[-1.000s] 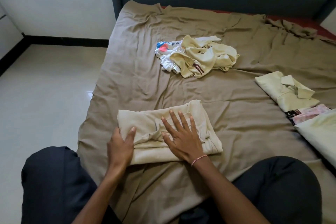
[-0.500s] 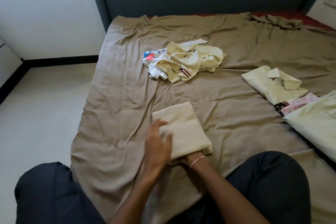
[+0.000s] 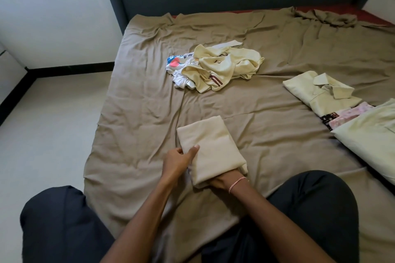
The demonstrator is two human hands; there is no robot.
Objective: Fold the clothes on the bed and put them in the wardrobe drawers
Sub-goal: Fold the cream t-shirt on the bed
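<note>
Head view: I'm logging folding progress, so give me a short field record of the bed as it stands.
In hand: folded cream fabric garment, lying on the brown bedsheet
Left hand: grips the garment's left edge, thumb on top
Right hand: at its near end, fingers hidden beneath
Unfolded: crumpled pile of cream and white clothes, farther up the bed
Already folded: pale yellow collared shirt, to the right
</note>
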